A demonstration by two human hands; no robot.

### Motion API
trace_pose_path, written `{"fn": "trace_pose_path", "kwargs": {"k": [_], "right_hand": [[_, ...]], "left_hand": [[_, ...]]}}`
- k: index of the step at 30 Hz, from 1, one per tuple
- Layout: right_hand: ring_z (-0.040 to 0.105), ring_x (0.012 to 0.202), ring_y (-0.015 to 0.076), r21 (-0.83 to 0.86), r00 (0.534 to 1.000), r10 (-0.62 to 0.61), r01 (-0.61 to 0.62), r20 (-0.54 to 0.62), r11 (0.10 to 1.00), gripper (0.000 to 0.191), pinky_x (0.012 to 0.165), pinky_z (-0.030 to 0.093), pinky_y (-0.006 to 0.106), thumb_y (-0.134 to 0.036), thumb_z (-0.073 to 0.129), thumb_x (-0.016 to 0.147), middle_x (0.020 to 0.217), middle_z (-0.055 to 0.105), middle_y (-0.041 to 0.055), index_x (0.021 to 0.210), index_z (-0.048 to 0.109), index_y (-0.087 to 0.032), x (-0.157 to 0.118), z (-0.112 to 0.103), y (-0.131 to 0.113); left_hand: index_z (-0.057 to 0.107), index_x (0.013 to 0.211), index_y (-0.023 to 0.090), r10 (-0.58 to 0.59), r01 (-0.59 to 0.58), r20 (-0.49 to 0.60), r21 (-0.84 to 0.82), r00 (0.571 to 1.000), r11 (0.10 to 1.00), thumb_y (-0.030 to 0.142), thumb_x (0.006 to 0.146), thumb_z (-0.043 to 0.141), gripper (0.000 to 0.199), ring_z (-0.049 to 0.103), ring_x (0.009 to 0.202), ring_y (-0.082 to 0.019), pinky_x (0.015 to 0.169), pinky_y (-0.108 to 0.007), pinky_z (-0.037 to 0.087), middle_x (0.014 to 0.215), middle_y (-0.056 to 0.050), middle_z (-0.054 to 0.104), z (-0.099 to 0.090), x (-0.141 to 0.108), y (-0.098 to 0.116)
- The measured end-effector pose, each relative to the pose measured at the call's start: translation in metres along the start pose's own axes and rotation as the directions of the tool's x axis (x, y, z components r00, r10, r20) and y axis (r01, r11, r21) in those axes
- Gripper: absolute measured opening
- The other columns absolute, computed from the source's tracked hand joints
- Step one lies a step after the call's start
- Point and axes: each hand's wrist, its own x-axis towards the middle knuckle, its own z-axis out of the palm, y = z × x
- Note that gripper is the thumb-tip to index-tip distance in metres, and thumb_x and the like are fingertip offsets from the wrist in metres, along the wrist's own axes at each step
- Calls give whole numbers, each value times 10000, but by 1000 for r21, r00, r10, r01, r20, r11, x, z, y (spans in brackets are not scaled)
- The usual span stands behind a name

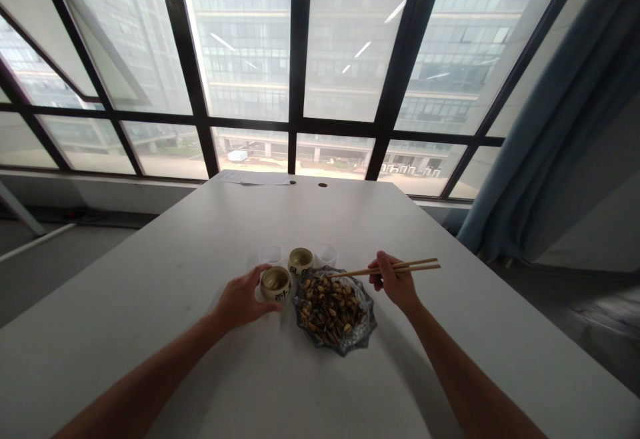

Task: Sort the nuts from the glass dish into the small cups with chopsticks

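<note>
My left hand point(246, 300) curves its thumb and fingers around the side of a small ceramic cup point(275, 282) with dark characters on it. In my right hand point(393, 280) is a pair of wooden chopsticks point(417, 266), their tips at the far rim of a scalloped glass bowl. That glass bowl point(369, 322) holds a heap of mixed seeds and nuts point(330, 312). A second ceramic cup point(301, 261) stands just behind the bowl, to the right of the first one.
Two clear plastic containers point(271, 254) point(327, 255) stand behind the cups on the white table point(310, 219). Papers point(250, 178) lie at the far edge, near two round holes. Beyond are windows, with a blue curtain point(545, 126) at the right.
</note>
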Motion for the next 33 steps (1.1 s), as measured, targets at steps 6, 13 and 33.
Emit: {"fn": "trace_pose_path", "kwargs": {"k": [6,13,33], "right_hand": [[462,296,92,111,990,127,-119,-66,987,617,281,357,192,-755,628,742,408,571,18,619,622,-150,8,-2,13],[491,308,121,254,942,319,-285,-103,924,512,251,363,201,-644,693,744,408,563,30,592,573,-170,17,-9,30],[470,315,112,300,978,117,-60,-174,952,552,297,349,222,-707,629,781,421,563,4,640,606,-173,5,9,11]], "left_hand": [[481,1327,251,-44,43,43,35,998,998,675,666,732,824,716,813,-288,758,-371,514,834,-27,731,-5,2,6],[532,1289,254,-20,20,19,27,1000,999,612,731,697,683,637,620,-199,631,-291,458,656,37,620,-6,2,3],[608,982,222,67,-92,-183,-128,981,987,298,911,495,153,532,1323,-255,1088,-457,468,1448,-120,530,16,32,-36]]}}
